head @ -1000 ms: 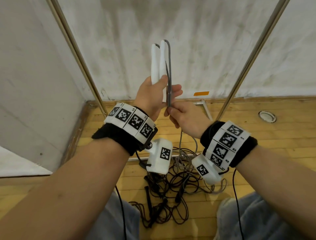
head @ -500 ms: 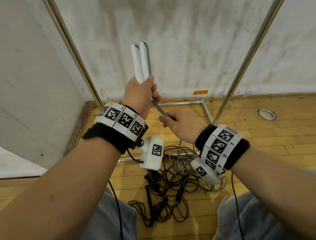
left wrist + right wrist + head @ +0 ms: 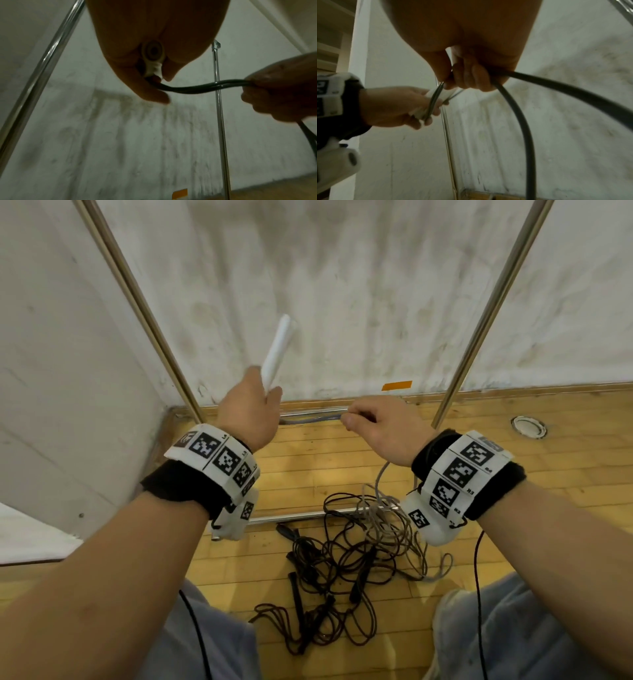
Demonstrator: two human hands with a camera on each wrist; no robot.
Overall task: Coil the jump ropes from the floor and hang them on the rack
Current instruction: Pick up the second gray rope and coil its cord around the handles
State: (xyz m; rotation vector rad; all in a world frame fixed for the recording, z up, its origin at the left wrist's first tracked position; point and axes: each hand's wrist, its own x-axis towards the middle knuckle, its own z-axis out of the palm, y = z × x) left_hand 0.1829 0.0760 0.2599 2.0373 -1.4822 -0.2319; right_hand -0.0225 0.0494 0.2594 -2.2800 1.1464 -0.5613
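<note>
My left hand (image 3: pixel 255 405) grips the white handles (image 3: pixel 278 350) of a jump rope, which point up and away; their butt ends (image 3: pixel 153 52) show in the left wrist view. A doubled grey cord (image 3: pixel 315 416) runs level from that hand to my right hand (image 3: pixel 371 422), which pinches it between thumb and fingers. Both strands (image 3: pixel 518 119) leave the right hand and hang down to a grey heap (image 3: pixel 387 515) on the floor. A tangle of dark jump ropes (image 3: pixel 329 577) lies on the wooden floor between my knees. The rack's metal posts (image 3: pixel 144 313) (image 3: pixel 486 313) rise on either side.
A low metal rail (image 3: pixel 291 517) of the rack crosses the floor behind the rope pile. White walls close the corner ahead and at left. An orange tape strip (image 3: pixel 396 385) marks the wall base, and a round floor fitting (image 3: pixel 528 426) sits at right.
My hands have moved apart: the left swung the white handles leftward and tilted them, and the right slid rightward along the cord, stretching it level between them.
</note>
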